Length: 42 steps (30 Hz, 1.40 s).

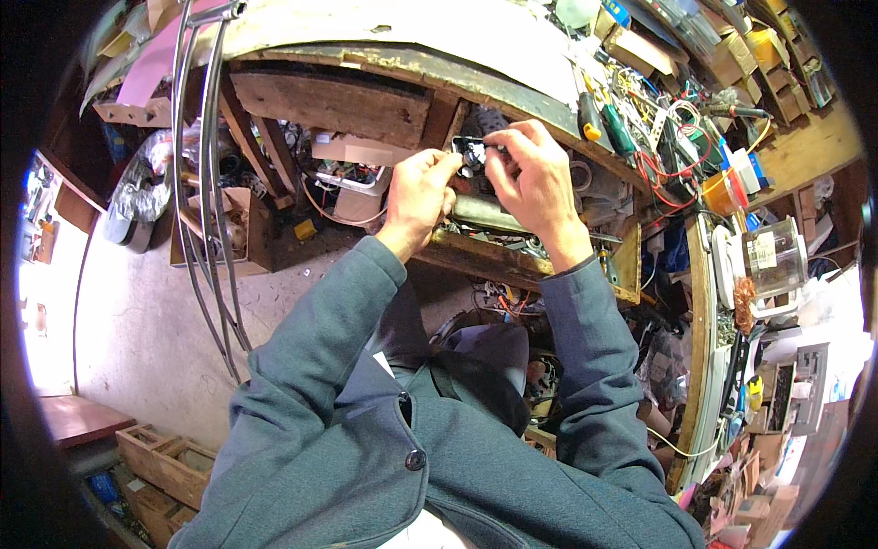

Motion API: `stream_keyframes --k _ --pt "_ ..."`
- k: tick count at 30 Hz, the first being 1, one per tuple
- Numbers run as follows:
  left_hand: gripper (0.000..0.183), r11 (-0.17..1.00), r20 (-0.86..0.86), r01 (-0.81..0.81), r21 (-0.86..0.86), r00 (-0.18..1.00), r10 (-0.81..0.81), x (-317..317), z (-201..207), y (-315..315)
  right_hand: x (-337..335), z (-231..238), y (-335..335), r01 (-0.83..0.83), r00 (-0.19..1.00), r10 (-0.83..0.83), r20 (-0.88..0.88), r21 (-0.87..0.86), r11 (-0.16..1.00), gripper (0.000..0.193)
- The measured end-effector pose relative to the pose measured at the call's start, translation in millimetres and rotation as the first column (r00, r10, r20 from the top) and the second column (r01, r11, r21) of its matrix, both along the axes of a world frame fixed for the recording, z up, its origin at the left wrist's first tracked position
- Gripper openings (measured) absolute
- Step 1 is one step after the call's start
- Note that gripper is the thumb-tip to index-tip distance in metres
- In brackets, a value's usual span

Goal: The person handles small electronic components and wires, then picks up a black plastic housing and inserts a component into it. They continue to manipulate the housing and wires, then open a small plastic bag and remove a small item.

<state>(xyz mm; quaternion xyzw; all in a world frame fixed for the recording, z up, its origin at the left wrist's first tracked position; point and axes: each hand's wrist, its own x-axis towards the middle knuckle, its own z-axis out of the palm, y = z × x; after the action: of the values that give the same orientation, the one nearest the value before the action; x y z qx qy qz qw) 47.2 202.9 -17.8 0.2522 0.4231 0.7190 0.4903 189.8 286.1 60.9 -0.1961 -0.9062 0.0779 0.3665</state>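
Observation:
Over an open wooden drawer, a small black-edged piece with a pale, shiny inside (pixel 469 148) is held up between my two hands. Its exact kind I cannot make out. My left hand (pixel 421 194) pinches its left side with thumb and forefinger, the other fingers curled in. From the right, my right hand (pixel 538 176) grips it, with thumb and fingertips bent around the edge. Below the hands lies a pale greenish cylinder (pixel 487 213) across the drawer (pixel 494 263), which also holds loose metal bits. My fingers cover part of the piece.
The workbench edge (pixel 393 69) runs just beyond my hands. Screwdrivers (pixel 615 128), red cables (pixel 663 174) and a clear plastic container (pixel 776 259) crowd the right side. Bent metal rods (pixel 208 183) stand at the left, before a cardboard box (pixel 240 229) on the floor.

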Motion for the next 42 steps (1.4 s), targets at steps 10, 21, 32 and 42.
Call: stream_keyframes --k 10,21,32,42 --pt "0.018 1.0 -0.006 0.0 0.001 1.0 0.0 1 8 -5 -2 0 3 -0.024 1.0 0.023 0.008 0.192 0.981 0.014" --pt "0.018 0.999 0.015 0.024 0.026 1.0 -0.025 0 3 -3 8 1 0 0.048 0.999 -0.05 0.0 0.268 0.962 0.014" --pt "0.02 0.999 0.007 0.032 0.019 0.999 -0.032 0 2 -3 0 -7 3 0.003 0.996 -0.04 0.085 0.392 0.92 0.016" --pt "0.02 0.999 -0.003 0.033 0.004 0.999 -0.033 -1 3 -4 4 -2 1 -0.05 0.992 0.015 0.123 0.284 0.958 0.009"
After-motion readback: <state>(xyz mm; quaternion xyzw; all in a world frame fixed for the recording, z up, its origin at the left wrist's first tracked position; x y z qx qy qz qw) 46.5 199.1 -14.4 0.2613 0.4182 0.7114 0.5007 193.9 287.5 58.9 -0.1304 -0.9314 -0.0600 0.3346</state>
